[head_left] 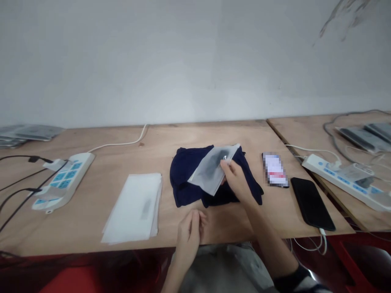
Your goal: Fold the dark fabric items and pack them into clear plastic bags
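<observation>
Under the right hand [236,179], whose fingers pinch a translucent bag [210,169] flat against the navy garment [189,175] beneath, steadying it, the left hand [189,234] rests loosely curled, empty, nearer the table [91,219] edge.

phone screen [275,170]: pixelated | garment [186,171]: partly under bag [212,169] | left cables [15,179]: cropped

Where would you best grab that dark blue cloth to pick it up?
Probably the crumpled dark navy fabric garment at its bare left edge, from the left: the frosted translucent plastic bag and right hand cover its right half, and the left hand lies free nearby.
</observation>
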`<state>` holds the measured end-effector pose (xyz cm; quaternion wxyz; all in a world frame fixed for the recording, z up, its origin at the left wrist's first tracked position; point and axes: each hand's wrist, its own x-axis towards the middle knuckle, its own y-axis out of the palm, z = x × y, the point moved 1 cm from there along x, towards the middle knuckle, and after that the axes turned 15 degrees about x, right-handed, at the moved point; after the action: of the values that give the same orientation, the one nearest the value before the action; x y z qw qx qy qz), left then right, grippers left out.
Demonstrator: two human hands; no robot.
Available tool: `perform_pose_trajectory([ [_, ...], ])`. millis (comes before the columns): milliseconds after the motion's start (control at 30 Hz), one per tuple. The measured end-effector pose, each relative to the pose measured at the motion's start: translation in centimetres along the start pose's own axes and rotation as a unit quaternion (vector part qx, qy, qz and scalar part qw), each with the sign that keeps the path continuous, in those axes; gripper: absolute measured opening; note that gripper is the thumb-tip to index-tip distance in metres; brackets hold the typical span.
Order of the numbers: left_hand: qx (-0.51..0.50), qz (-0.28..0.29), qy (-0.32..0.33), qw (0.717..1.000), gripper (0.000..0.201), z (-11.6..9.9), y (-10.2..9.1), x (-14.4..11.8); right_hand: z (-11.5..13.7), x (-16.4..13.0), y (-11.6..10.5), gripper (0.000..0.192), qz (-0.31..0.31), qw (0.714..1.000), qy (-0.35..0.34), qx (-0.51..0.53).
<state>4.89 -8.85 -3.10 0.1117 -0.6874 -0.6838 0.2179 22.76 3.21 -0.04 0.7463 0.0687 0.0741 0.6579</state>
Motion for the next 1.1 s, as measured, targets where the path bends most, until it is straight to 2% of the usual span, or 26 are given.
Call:
perform_pose_trajectory([
  [67, 0.025, -0.024, 0.016, 0.999, 0.048, 0.0, -0.6, 0.1, 0.8, 3.7, 0.6, 0.03, -0.008, 1.0, -0.019, 0.007],
  [133, 0.057, -0.04, 0.036, 0.997, 0.046, 0.4, -1.1, 0.1, 0.9, 7.8, 1.8, 0.027, -0.015, 0.999, -0.008, 0.028],
  [267, 0.108, -0.055, 0.07, 0.99, 0.04, 1.3, -2.0, -0.2, 0.2, 14.9, 5.7, 0.026, 0.012, 0.999, -0.011, 0.032],
  [367, 0.13, -0.066, 0.078, 0.986, 0.038, 1.4, -2.6, -0.4, -1.0, 17.6, 8.4, 0.027, 0.046, 0.999, -0.011, -0.001],
  [467, 0.143, -0.075, 0.085, 0.983, 0.036, 1.0, -3.0, -0.3, -2.5, 18.2, 9.3, 0.017, 0.074, 0.994, 0.003, -0.082],
  [567, 0.192, -0.085, 0.095, 0.973, 0.036, 0.4, -3.3, 0.4, -3.3, 17.6, 7.3, 0.007, 0.08, 0.979, -0.011, -0.189],
  [667, 0.262, -0.107, 0.128, 0.95, 0.031, -0.5, -3.8, 2.7, -2.7, 16.1, 3.0, 0.014, 0.071, 0.95, -0.052, -0.299],
  [767, 0.312, -0.147, 0.193, 0.919, 0.024, -1.5, -4.8, 7.4, -1.5, 14.2, -2.1, 0.025, 0.058, 0.912, -0.087, -0.398],
  [867, 0.372, -0.17, 0.229, 0.883, 0.03, -2.5, -5.8, 13.6, -0.8, 12.6, -6.0, 0.031, 0.049, 0.872, -0.113, -0.474],
  [933, 0.436, -0.142, 0.206, 0.865, 0.034, -2.9, -6.2, 17.7, -0.8, 12.0, -7.5, 0.033, 0.048, 0.85, -0.129, -0.509],
  [1000, 0.452, -0.128, 0.198, 0.86, 0.033, -3.0, -6.2, 20.6, -1.2, 11.7, -8.2, 0.031, 0.049, 0.833, -0.148, -0.531],
  [1100, 0.458, -0.123, 0.193, 0.859, 0.027, -2.8, -6.0, 22.8, -1.8, 11.6, -8.5, 0.029, 0.047, 0.818, -0.176, -0.545],
])
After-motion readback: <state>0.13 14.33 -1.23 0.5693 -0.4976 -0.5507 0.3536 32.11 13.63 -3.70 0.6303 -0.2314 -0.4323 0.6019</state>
